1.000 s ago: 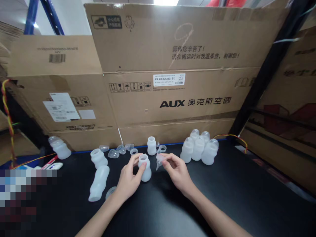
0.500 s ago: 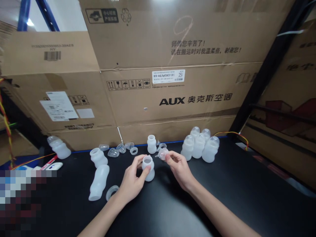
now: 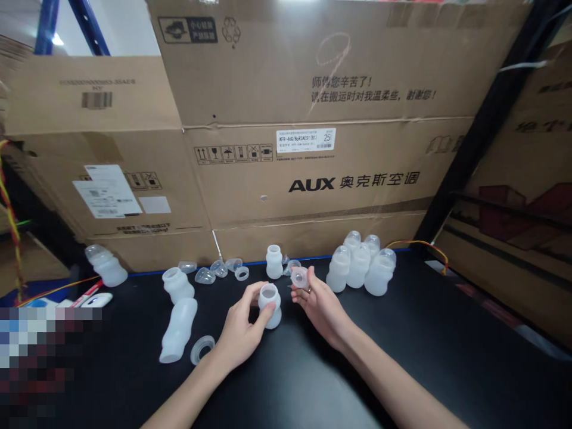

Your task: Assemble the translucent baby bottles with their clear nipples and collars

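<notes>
My left hand (image 3: 250, 325) is closed around the waist of a small frosted baby bottle (image 3: 269, 298), which stands upright with its open mouth facing up. To the right of it, my right hand (image 3: 319, 304) pinches a translucent bottle collar (image 3: 299, 277) between thumb and fingers. The collar's round opening faces me; whether a nipple sits in it is hard to make out. The collar is apart from the bottle, a little higher and to its right. Just behind stands another uncapped bottle (image 3: 274, 262), with clear parts (image 3: 293, 266) beside it.
Several capped bottles (image 3: 358, 265) stand grouped at the back right. On the left are an open bottle (image 3: 179, 286), a bottle lying down (image 3: 179, 330) and a loose collar ring (image 3: 202, 350). Clear domed caps (image 3: 205, 276) lie along the back, before a large cardboard box (image 3: 357, 149).
My right hand has turned, so the collar now faces me, slightly further right and with the fingers spread beneath it. My left hand and its bottle have barely moved.
</notes>
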Demonstrator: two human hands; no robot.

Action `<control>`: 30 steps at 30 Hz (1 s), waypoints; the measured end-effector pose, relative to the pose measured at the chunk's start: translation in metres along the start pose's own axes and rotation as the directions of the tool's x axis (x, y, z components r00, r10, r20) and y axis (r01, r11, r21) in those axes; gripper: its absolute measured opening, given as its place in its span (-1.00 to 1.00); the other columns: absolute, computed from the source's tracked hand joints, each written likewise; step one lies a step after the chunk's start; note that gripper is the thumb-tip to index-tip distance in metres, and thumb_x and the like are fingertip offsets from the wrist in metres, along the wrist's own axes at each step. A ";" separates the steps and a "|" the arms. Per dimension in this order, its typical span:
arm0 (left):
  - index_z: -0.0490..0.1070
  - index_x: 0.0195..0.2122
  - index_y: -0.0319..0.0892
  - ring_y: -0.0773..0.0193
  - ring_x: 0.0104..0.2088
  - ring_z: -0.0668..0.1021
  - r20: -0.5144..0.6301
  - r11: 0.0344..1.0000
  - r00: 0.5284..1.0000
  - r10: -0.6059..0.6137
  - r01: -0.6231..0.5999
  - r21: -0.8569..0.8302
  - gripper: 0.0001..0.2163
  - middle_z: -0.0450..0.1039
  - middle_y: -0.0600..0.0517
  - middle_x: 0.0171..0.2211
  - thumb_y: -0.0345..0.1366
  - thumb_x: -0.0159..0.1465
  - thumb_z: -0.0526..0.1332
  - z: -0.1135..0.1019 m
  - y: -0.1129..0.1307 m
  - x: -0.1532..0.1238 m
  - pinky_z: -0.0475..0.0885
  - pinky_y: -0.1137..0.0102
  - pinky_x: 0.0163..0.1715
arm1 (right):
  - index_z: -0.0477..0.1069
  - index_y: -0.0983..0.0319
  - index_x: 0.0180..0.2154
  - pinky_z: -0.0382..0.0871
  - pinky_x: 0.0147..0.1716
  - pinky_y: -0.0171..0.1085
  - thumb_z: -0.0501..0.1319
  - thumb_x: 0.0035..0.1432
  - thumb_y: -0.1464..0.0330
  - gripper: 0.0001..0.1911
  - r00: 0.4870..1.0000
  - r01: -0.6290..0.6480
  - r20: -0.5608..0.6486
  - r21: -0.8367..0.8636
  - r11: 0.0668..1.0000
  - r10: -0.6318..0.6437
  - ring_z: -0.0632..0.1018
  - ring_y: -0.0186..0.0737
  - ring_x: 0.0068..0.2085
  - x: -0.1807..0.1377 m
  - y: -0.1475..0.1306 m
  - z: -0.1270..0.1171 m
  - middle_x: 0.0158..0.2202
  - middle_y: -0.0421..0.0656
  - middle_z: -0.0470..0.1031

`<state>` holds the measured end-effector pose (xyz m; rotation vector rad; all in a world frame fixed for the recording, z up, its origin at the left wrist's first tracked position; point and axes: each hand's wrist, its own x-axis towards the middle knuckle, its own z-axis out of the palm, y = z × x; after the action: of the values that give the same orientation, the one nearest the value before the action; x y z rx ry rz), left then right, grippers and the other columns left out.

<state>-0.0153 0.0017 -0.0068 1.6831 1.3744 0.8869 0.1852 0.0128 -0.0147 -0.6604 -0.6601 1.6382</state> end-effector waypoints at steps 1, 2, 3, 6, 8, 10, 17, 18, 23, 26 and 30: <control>0.26 0.05 0.22 0.77 0.06 0.47 -0.001 1.000 1.000 -0.002 0.002 0.000 -0.53 0.38 0.40 0.09 0.21 0.15 0.16 0.000 0.000 0.000 0.33 0.79 0.14 | 0.39 0.39 -0.05 0.36 -0.17 -0.27 0.33 0.09 -0.10 -0.29 1.000 -0.019 0.005 0.024 1.000 0.019 0.48 -0.23 -0.26 -0.001 -0.001 0.001 -0.24 -0.02 0.44; 0.26 0.05 0.22 0.76 0.07 0.46 -0.003 1.000 1.000 -0.005 0.005 0.001 -0.53 0.38 0.40 0.10 0.20 0.15 0.17 0.000 0.001 -0.001 0.33 0.77 0.15 | 0.37 0.38 -0.14 0.36 -0.19 -0.27 0.35 0.05 -0.12 -0.31 0.999 -0.033 0.015 0.041 0.999 0.033 0.48 -0.22 -0.28 -0.001 -0.001 0.001 -0.26 -0.02 0.43; 0.26 0.05 0.22 0.75 0.09 0.46 -0.006 1.000 1.000 -0.008 0.008 0.002 -0.53 0.37 0.39 0.12 0.20 0.15 0.17 0.000 0.001 -0.001 0.32 0.75 0.17 | 0.35 0.37 -0.20 0.36 -0.21 -0.28 0.36 0.04 -0.12 -0.33 0.998 -0.046 0.034 0.046 0.998 0.044 0.47 -0.22 -0.29 -0.002 -0.002 0.002 -0.28 -0.03 0.43; 0.24 0.09 0.31 0.71 0.17 0.42 -0.029 1.000 1.000 0.011 -0.012 -0.013 -0.51 0.33 0.40 0.17 0.18 0.14 0.20 -0.001 0.003 -0.001 0.29 0.69 0.27 | 0.33 0.37 -0.22 0.33 -0.30 -0.30 0.30 0.10 -0.15 -0.33 0.991 -0.050 0.124 -0.022 0.999 0.052 0.44 -0.27 -0.37 -0.005 -0.002 0.003 -0.36 -0.07 0.39; 0.24 0.12 0.33 0.68 0.22 0.38 -0.066 0.998 0.997 0.040 -0.043 -0.055 -0.50 0.30 0.40 0.20 0.16 0.15 0.21 -0.002 0.005 -0.002 0.26 0.67 0.33 | 0.32 0.38 -0.21 0.30 -0.35 -0.31 0.26 0.12 -0.19 -0.29 0.980 -0.051 0.184 -0.097 0.994 0.068 0.42 -0.30 -0.42 -0.007 -0.001 0.003 -0.41 -0.08 0.38; 0.32 0.11 0.28 0.68 0.24 0.37 -0.112 0.990 0.990 0.087 -0.098 -0.099 -0.53 0.29 0.38 0.21 0.14 0.16 0.20 -0.002 0.008 -0.005 0.25 0.71 0.34 | 0.31 0.39 -0.21 0.28 -0.39 -0.33 0.25 0.09 -0.24 -0.24 0.973 -0.042 0.217 -0.175 0.984 0.080 0.42 -0.31 -0.45 -0.010 0.001 0.004 -0.43 -0.08 0.38; 0.57 -0.12 0.05 0.61 0.20 0.44 -0.125 0.975 0.984 0.126 -0.146 -0.167 -0.61 0.40 0.21 0.13 0.11 0.11 0.28 0.005 0.024 -0.022 0.35 0.74 0.28 | 0.32 0.44 -0.21 0.32 -0.50 -0.39 0.11 0.25 -0.21 -0.25 0.900 -0.022 0.402 -0.348 0.937 0.170 0.49 -0.32 -0.52 -0.023 0.011 0.010 -0.44 0.00 0.43; 0.59 -0.18 0.06 0.57 0.20 0.43 -0.134 0.978 0.985 0.108 -0.129 -0.161 -0.64 0.42 0.20 0.11 0.11 0.10 0.29 0.005 0.026 -0.024 0.36 0.68 0.31 | 0.34 0.45 -0.20 0.33 -0.51 -0.40 0.08 0.29 -0.19 -0.27 0.881 -0.028 0.434 -0.350 0.936 0.189 0.50 -0.33 -0.52 -0.025 0.012 0.011 -0.44 0.01 0.44; 0.62 -0.39 0.04 0.32 0.34 0.27 -0.083 0.973 0.996 0.037 -0.054 -0.222 -0.68 0.48 0.11 0.02 0.15 0.08 0.29 0.002 0.034 -0.027 0.22 0.21 0.52 | 0.37 0.45 -0.15 0.35 -0.51 -0.41 0.21 0.22 -0.15 -0.29 0.849 -0.047 0.466 -0.400 0.915 0.247 0.52 -0.30 -0.50 -0.029 0.009 0.013 -0.43 0.02 0.46; 0.60 -0.29 0.11 0.32 0.39 0.21 -0.088 0.973 0.996 0.028 -0.047 -0.227 -0.68 0.28 0.26 0.24 0.16 0.10 0.26 0.001 0.033 -0.029 0.09 0.12 0.59 | 0.36 0.43 -0.23 0.26 -0.52 -0.42 0.31 0.13 -0.13 -0.32 0.858 -0.037 0.452 -0.419 0.907 0.244 0.42 -0.39 -0.52 -0.029 0.005 0.012 -0.45 -0.06 0.39; 0.25 0.14 0.44 0.44 0.46 0.10 -0.186 0.978 0.973 0.139 -0.164 -0.128 -0.45 0.01 0.40 0.37 0.16 0.09 0.27 0.002 0.024 -0.025 0.02 0.23 0.62 | 0.41 0.43 -0.31 0.10 -0.44 -0.43 0.30 0.26 0.08 -0.53 0.887 -0.005 0.450 -0.215 0.977 0.103 0.24 -0.48 -0.42 -0.027 -0.005 0.011 -0.40 -0.12 0.23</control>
<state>-0.0071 -0.0260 0.0122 1.6478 1.2745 1.2182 0.1842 -0.0136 -0.0017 -0.4376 -1.1803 1.8106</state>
